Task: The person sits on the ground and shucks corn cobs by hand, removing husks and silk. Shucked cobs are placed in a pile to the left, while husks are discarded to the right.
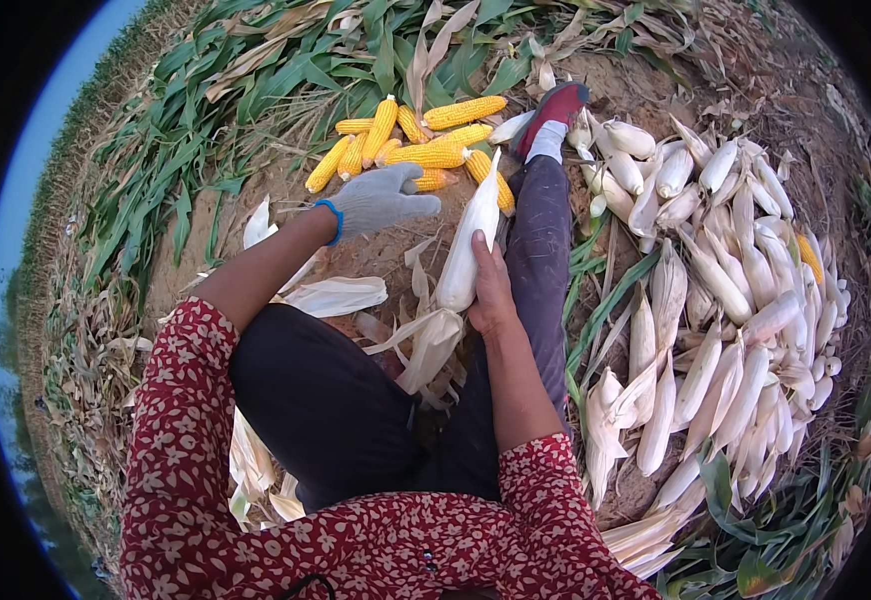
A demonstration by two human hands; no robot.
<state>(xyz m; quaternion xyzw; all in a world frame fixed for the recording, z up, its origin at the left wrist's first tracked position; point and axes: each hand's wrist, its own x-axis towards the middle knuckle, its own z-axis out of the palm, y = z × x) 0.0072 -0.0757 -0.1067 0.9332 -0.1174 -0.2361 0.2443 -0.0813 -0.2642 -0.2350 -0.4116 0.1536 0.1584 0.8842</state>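
Note:
My right hand (491, 289), bare, grips an ear of corn (471, 240) still wrapped in pale husk, its pointed tip angled up and away from me. Loose husk leaves (432, 343) hang below its lower end. Gloved in grey knit with a blue cuff, my left hand (379, 199) is spread with nothing in it, to the left of the wrapped ear. Just beyond the glove lies a pile of husked yellow corn cobs (428, 154) on the soil.
To my right spreads a large heap of ears in pale husks (735, 277). Cut green corn stalks and leaves (285, 82) lie across the far side. My outstretched leg (539, 247) separates cobs from heap. Stripped husks (338, 297) lie by my bent knee (315, 390).

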